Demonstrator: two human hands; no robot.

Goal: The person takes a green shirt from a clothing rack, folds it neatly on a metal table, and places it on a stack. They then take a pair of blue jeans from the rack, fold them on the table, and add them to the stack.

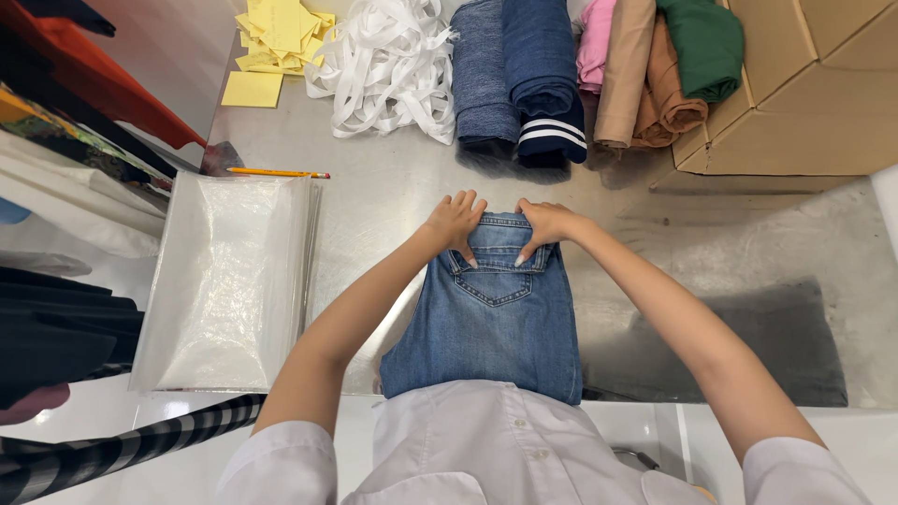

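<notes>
Denim is lying folded in the lower centre of the frame: you are pressing a pair of blue jeans (pixel 486 323) flat on the metal table (pixel 393 196), a back pocket facing up. Your left hand (pixel 456 224) is resting spread on the top edge of the jeans, fingers splayed and closing on nothing. Your right hand (pixel 545 224) is sitting just beside it, fingers curled down onto the waistband; you cannot tell whether it is pinching the cloth. A stack of clear plastic bags (pixel 229 281) is lying at left, with a yellow pencil (pixel 278 173) just above it. Yellow paper slips (pixel 271 42) are piling up in the upper left, beside a heap of white tape (pixel 388 65). Rolled garments (pixel 524 75) in blue, pink, tan and green are lining the top. A cardboard box (pixel 804 84) is filling the upper right.
</notes>
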